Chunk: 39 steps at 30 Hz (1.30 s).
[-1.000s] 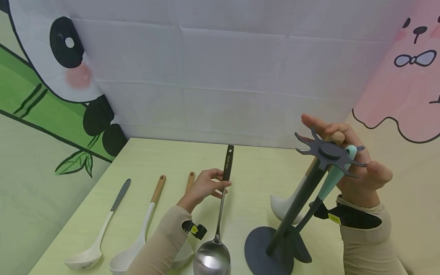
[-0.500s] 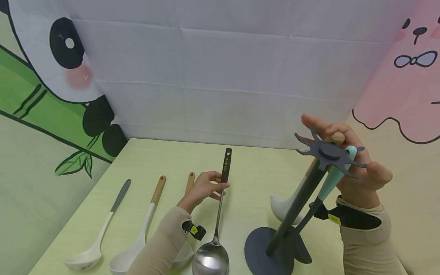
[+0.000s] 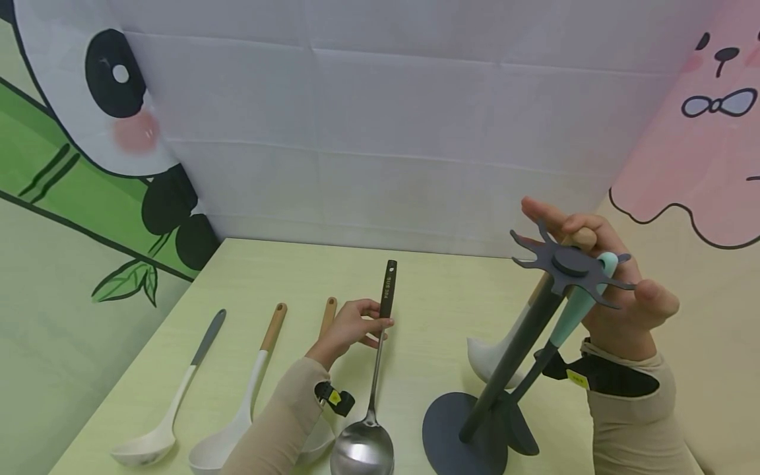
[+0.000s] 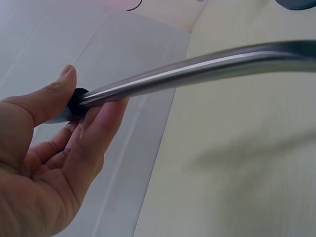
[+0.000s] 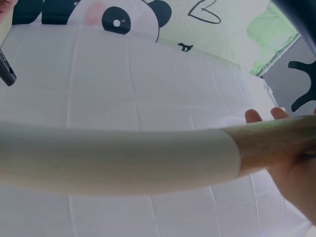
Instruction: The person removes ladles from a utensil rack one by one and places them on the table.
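Observation:
My left hand (image 3: 356, 323) pinches a stainless steel ladle (image 3: 375, 376) between thumb and fingers, where its black handle meets the metal shaft. The ladle's round bowl points toward me; in the left wrist view its shaft (image 4: 187, 74) stands off the table. A dark grey utensil rack (image 3: 522, 330) with curved hooks stands at the right. Behind its top is my right hand (image 3: 623, 303), thumb spread away, fingers beside the wooden handle end of a white ladle (image 3: 499, 349). A teal-handled utensil (image 3: 572, 313) with a dark flat head hangs on the rack's near side.
On the left of the table (image 3: 427, 290) lie a white slotted-looking spoon with a grey handle (image 3: 190, 376) and a white ladle with a wooden handle (image 3: 261, 363). Another wooden-handled utensil (image 3: 328, 313) lies partly hidden under my left arm. A printed cloth (image 3: 380, 132) hangs behind.
My left hand and the steel ladle have shifted slightly left and toward me, closer to upright in the head view. The right hand and rack stay put.

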### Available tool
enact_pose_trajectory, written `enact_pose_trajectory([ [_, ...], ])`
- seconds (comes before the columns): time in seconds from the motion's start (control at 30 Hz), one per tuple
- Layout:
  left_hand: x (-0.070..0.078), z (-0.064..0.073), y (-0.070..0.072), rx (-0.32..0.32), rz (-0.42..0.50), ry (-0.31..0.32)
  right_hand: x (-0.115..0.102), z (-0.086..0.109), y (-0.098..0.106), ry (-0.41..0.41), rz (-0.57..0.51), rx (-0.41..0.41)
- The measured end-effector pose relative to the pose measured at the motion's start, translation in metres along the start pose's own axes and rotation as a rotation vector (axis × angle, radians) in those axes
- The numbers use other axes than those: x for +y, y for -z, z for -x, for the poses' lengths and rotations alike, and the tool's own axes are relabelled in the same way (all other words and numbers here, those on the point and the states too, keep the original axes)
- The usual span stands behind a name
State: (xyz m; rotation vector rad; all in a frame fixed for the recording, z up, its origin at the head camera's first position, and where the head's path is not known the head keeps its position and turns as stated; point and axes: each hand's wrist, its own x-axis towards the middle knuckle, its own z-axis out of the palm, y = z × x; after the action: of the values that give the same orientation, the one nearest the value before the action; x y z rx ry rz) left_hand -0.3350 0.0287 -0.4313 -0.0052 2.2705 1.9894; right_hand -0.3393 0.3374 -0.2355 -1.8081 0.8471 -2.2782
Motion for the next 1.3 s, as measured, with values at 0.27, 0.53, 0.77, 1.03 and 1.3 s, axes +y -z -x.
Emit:
enact_pose_trajectory([
  [0.27,-0.006,-0.004,-0.001,0.005,0.008,0.008,0.0,0.001,0.001,0.014,0.03,0.004],
  [0.53,-0.011,-0.008,-0.002,0.014,-0.003,0.023,0.001,0.001,0.002,0.03,0.062,0.001],
  [0.77,-0.013,-0.01,-0.004,0.014,-0.021,0.053,0.0,0.002,0.005,0.02,0.051,-0.04],
  [1.03,-0.021,-0.014,-0.003,0.023,-0.021,0.088,0.001,0.001,0.002,0.016,0.039,-0.056],
  [1.3,-0.03,-0.018,-0.001,0.015,-0.031,0.121,0.004,-0.004,0.0,0.04,-0.021,-0.09],
])
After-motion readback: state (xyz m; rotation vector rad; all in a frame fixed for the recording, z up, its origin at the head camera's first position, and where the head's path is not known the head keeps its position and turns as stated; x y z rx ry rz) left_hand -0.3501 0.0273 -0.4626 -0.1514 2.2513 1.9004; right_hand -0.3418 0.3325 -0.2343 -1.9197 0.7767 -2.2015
